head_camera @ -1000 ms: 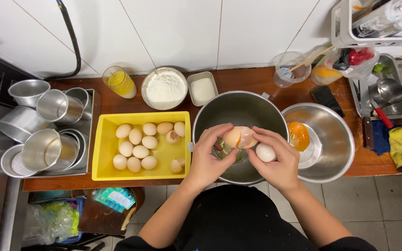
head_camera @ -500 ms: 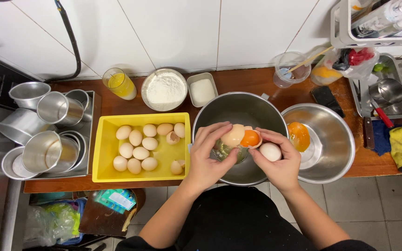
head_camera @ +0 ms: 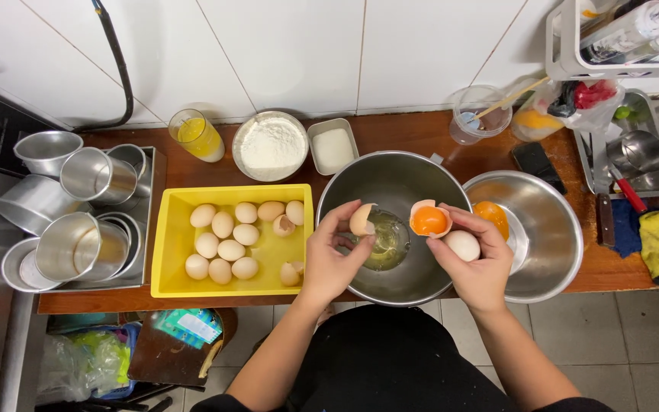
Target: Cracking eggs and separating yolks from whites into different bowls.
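The left hand [head_camera: 333, 255] holds an empty half shell [head_camera: 361, 220] between thumb and fingers, closed around it, over the steel bowl [head_camera: 360, 179] at the near edge of the desk [head_camera: 413, 133]. The right hand [head_camera: 476, 263] holds the other half shell [head_camera: 429, 219], which is turned up like a cup and has an orange yolk inside. The same hand also keeps a whole egg [head_camera: 463, 245] in its palm, so its fingers are curled around both things. The two half shells are near each other but do not touch. Under them, at the bottom of the bowl, lies clear egg white [head_camera: 390, 248].

Just to the right stands a second bowl [head_camera: 551, 252], touching the first one, with yolks [head_camera: 491, 217] in it. To the left is a yellow tray [head_camera: 226, 286] with about ten whole eggs [head_camera: 226, 248] and some broken shells [head_camera: 291, 273]. Further left, a metal tray carries several steel cups [head_camera: 78, 244], some upright and some lying on the side. Behind the yellow tray, near the wall, are a glass of yellow liquid [head_camera: 194, 135], a round bowl of flour [head_camera: 271, 145] and a small square tin with white powder [head_camera: 332, 146].
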